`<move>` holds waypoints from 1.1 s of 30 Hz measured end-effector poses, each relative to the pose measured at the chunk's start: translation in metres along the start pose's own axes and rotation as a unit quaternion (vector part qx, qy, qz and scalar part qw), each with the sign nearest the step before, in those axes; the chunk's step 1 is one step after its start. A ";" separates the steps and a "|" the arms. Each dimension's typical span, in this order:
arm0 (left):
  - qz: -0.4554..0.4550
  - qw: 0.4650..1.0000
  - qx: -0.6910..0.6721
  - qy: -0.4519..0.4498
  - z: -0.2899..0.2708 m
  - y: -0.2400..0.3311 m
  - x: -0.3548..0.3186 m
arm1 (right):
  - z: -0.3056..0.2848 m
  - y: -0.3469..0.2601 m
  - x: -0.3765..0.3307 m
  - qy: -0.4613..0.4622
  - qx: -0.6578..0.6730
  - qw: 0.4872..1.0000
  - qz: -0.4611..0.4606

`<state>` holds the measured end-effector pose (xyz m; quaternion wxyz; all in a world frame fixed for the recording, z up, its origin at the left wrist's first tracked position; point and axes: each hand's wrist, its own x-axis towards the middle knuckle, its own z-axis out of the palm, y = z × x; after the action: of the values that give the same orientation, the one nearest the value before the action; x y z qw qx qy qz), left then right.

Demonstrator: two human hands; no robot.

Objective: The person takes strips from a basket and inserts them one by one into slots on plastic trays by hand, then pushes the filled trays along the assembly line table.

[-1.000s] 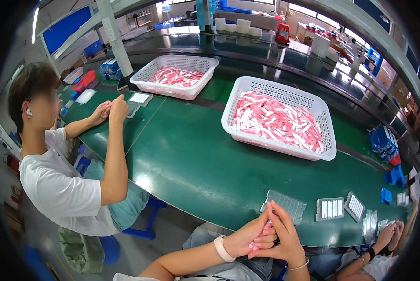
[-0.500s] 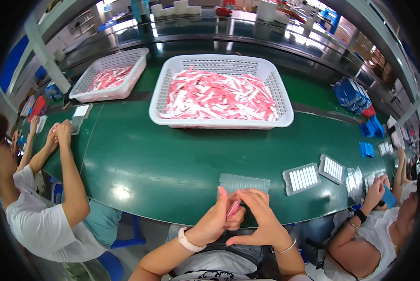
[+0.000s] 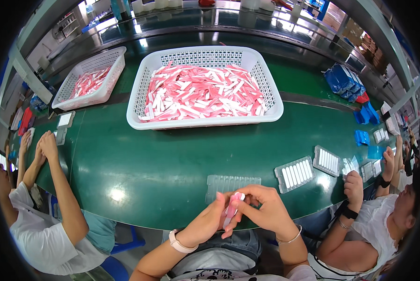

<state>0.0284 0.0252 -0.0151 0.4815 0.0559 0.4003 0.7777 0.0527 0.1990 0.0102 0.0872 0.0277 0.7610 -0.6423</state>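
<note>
Here the left hand [image 3: 206,223] is closed on a small bunch of pink-and-white strips [image 3: 231,209], and the right hand [image 3: 267,209] bends in, its thumb against the bunch; whether its hidden fingers grip too, I cannot tell. Both meet above the near edge of the green table [image 3: 149,157]. Just beyond lies a clear ribbed plastic tray [image 3: 233,182]; farther back, a white perforated basket [image 3: 205,124] holds a loose heap of pink-and-white pieces [image 3: 205,91]
</note>
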 end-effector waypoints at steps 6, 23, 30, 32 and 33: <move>-0.019 0.995 0.099 0.007 -0.008 0.014 -0.004 | -0.006 0.001 0.008 0.006 -0.129 0.984 -0.120; -0.018 0.992 0.102 0.066 -0.005 0.008 -0.001 | -0.010 0.018 0.003 0.055 0.068 0.996 -0.006; -0.031 0.994 -0.039 0.099 -0.005 0.009 -0.006 | -0.018 0.024 -0.002 0.030 -0.020 0.988 -0.153; -0.033 0.993 -0.059 0.096 -0.005 0.008 -0.006 | -0.024 0.026 -0.002 0.034 -0.029 0.983 -0.181; -0.033 0.992 -0.078 0.092 -0.005 0.008 -0.006 | -0.030 0.023 0.001 0.072 -0.043 0.982 -0.169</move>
<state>0.0237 0.0162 -0.0114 0.4712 -0.0671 0.3826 0.7919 0.0527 0.2328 -0.0077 -0.0760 -0.0591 0.7860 -0.6107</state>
